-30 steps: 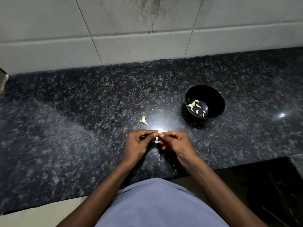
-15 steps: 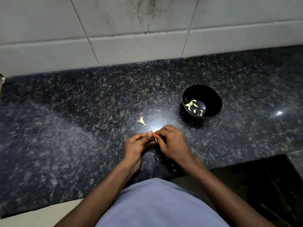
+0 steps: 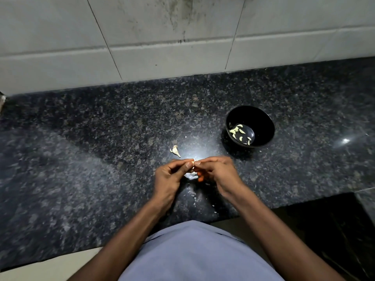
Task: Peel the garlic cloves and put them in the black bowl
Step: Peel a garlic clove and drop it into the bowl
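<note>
Both hands are meeting over the near middle of the counter, fingertips pressed together around a small pale clove. The left hand is curling its fingers inward, thumb and forefinger pinching the clove from the left. The right hand is pinching the same clove from the right, its other fingers curled beneath. A whitish bit of skin is showing between the two hands, just below the pinch; whether it is hanging from the clove or lying on the counter cannot be told.

A loose garlic piece is lying on the counter just beyond the left hand, apart from it. The bowl is sitting farther back and to the right, well clear of the hands, with several peeled cloves lying in its bottom, mostly toward the left side. Small white flecks are scattered on the counter near the wrists, toward the near edge.

Grey tiles are running along the far side of the counter. The person's light blue shirt is filling the near centre.
</note>
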